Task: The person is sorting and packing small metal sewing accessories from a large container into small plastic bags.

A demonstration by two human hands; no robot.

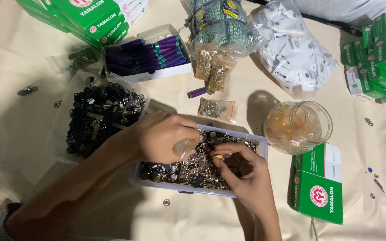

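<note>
A tray of metal snaps [193, 172] is placed at the lower centre of the frame. A tub of zipper pulls [97, 116] is set to its left, a glass jar [298, 126] to its right. A box of thread spools [147, 56] is found above, and bags of eyelets [213, 67] at upper centre.

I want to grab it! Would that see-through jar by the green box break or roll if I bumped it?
The jar looks like clear glass or hard plastic, so it may crack if dropped. It stands upright with its mouth open, so a nudge might tip it. Its round sides would probably let it roll then.
</note>
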